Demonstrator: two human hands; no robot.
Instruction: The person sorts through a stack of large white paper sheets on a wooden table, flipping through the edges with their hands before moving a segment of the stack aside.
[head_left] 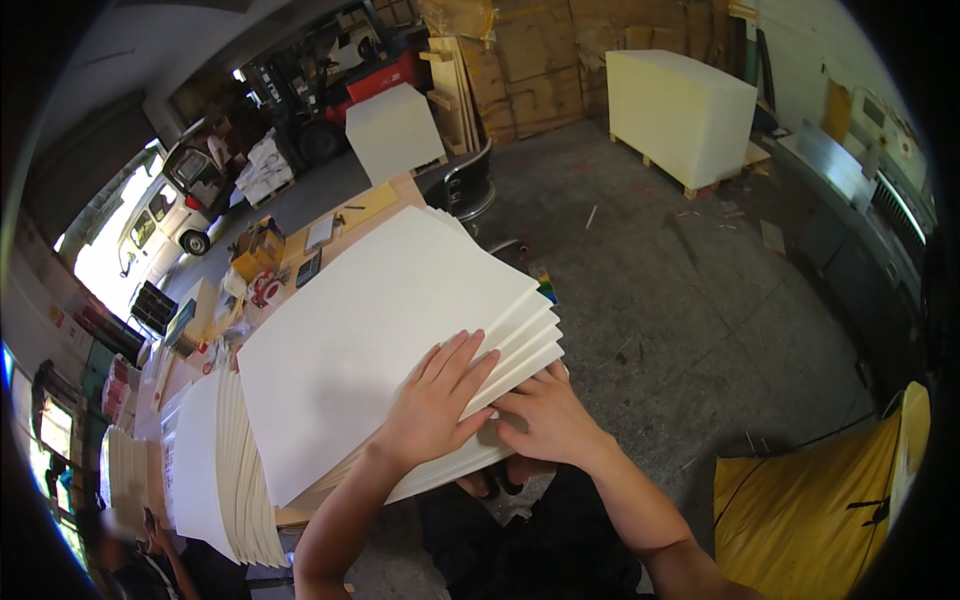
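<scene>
A large stack of white paper sheets [360, 310] lies on the wooden table in front of me, its right edge fanned into several stepped layers. My left hand [435, 405] rests flat on the top sheet near that edge, fingers stretched out and pointing away from me. Close beside it, my right hand [552, 418] grips the near right corner of the layers. Its fingers bend over the sheet edges, and their tips are partly hidden. The thumbs of both hands nearly meet at the stack's near edge.
Another fanned paper stack [205, 470] stands at left. Beyond lie a calculator [310, 268] and a cardboard box [257, 250]. A chair [468, 185] touches the table's far side. Paper pallets [680, 115], a red forklift [375, 80] and yellow sheeting [810, 510] surround the floor. Another person [150, 560] is lower left.
</scene>
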